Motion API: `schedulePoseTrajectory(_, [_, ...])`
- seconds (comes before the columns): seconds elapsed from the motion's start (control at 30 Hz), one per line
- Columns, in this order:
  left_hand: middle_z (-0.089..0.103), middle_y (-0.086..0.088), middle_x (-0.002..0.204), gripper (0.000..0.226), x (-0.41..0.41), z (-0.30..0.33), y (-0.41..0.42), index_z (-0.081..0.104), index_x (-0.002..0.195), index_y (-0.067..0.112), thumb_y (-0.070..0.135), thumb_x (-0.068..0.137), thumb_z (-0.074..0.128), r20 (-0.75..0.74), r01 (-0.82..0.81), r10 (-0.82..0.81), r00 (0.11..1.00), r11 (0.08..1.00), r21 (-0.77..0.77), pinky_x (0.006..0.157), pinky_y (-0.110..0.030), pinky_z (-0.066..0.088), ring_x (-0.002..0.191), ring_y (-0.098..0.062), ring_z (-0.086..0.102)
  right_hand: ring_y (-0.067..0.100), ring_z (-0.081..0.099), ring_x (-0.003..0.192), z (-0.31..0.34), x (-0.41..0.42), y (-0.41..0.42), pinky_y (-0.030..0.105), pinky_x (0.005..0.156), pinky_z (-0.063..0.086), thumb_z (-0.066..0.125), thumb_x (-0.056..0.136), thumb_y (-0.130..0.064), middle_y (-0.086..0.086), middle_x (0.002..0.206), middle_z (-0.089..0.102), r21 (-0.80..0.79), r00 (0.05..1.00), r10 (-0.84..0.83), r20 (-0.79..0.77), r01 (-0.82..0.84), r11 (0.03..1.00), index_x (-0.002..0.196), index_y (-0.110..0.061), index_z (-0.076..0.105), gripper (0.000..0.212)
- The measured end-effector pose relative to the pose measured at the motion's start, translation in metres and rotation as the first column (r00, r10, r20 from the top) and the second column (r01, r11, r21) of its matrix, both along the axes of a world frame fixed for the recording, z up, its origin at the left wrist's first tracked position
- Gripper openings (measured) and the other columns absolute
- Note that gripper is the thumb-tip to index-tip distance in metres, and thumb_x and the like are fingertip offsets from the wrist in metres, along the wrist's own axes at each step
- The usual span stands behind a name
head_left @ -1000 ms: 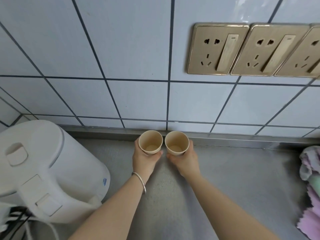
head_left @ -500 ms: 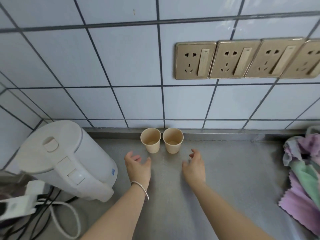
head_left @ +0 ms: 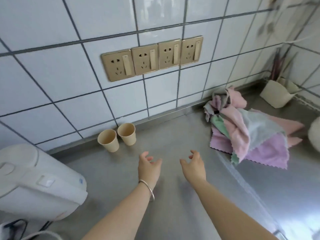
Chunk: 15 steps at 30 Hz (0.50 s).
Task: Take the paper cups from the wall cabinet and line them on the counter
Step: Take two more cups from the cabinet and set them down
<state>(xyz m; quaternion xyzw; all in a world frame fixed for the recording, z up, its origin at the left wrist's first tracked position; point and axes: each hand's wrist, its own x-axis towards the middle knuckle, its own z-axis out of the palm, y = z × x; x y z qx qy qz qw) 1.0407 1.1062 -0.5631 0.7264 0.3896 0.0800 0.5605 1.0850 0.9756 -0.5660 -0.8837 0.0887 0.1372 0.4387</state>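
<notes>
Two tan paper cups stand upright side by side on the steel counter (head_left: 173,135), against the tiled wall: the left cup (head_left: 108,140) and the right cup (head_left: 127,134), almost touching. My left hand (head_left: 148,168), with a silver bangle on the wrist, hovers over the counter below and to the right of the cups, fingers apart and empty. My right hand (head_left: 194,166) is beside it, further right, also empty with fingers spread. Neither hand touches a cup.
A white electric kettle (head_left: 34,181) with its cable fills the left foreground. A pile of pink, purple and green cloths (head_left: 249,135) lies at the right. A cream utensil holder (head_left: 275,93) stands in the far right corner. Gold wall sockets (head_left: 152,58) sit above the cups.
Both hands set the two cups down by the wall, let go and drew back toward me. The view has swung right, showing the cloths and the corner.
</notes>
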Motion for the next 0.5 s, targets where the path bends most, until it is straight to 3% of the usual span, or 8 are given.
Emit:
schedulePoseTrajectory(0.1, [0.058,-0.008,0.119,0.056,0.006,0.003,-0.046,0.043,0.131,0.010,0.017,0.080,0.067,0.009,0.250,-0.250,0.968,0.967,-0.047,0.074,-0.021,0.035,0.086,-0.016,0.053,0.029,0.048,0.121,0.009,-0.025,-0.059,0.045,0.100,0.043,0.057,0.086,-0.030,0.009,0.131,0.050,-0.006,0.982,-0.186,-0.026,0.186,0.983,0.139,-0.011,0.037,0.060])
schedulePoseTrajectory(0.23, [0.058,-0.007,0.116,0.056,0.004,0.014,-0.126,0.043,0.130,0.011,0.018,0.080,0.068,0.038,0.537,-0.536,0.843,0.838,-0.093,0.068,-0.022,0.038,0.086,-0.018,0.054,0.031,0.054,0.117,0.019,-0.071,-0.143,0.047,0.097,0.047,0.056,0.084,-0.033,0.008,0.135,0.050,0.017,0.894,-0.447,-0.044,0.448,0.894,0.142,-0.014,0.034,0.066])
schedulePoseTrajectory(0.3, [0.058,-0.004,0.112,0.056,-0.005,0.021,-0.171,0.042,0.129,0.012,0.020,0.080,0.068,0.051,0.661,-0.660,0.750,0.743,-0.108,0.065,-0.022,0.040,0.086,-0.018,0.055,0.029,0.052,0.121,0.027,-0.102,-0.182,0.043,0.101,0.044,0.058,0.085,-0.031,0.010,0.135,0.051,0.038,0.819,-0.572,-0.044,0.574,0.818,0.143,-0.013,0.034,0.066])
schedulePoseTrajectory(0.4, [0.056,-0.002,0.105,0.054,-0.027,0.031,-0.242,0.042,0.126,0.012,0.021,0.079,0.069,0.070,0.807,-0.807,0.586,0.575,-0.131,0.082,-0.032,0.045,0.094,-0.026,0.058,0.028,0.052,0.121,0.041,-0.159,-0.238,0.031,0.095,0.043,0.060,0.086,-0.029,0.010,0.135,0.052,0.086,0.678,-0.734,-0.043,0.734,0.673,0.142,-0.013,0.035,0.064])
schedulePoseTrajectory(0.5, [0.057,-0.002,0.099,0.058,-0.066,0.045,-0.313,0.043,0.125,0.012,0.023,0.075,0.072,0.076,0.901,-0.906,0.416,0.400,-0.166,0.091,-0.037,0.046,0.094,-0.027,0.058,0.027,0.049,0.124,0.054,-0.226,-0.292,0.032,0.094,0.039,0.059,0.087,-0.030,0.009,0.136,0.052,0.075,0.543,-0.839,-0.032,0.838,0.540,0.142,-0.013,0.035,0.062])
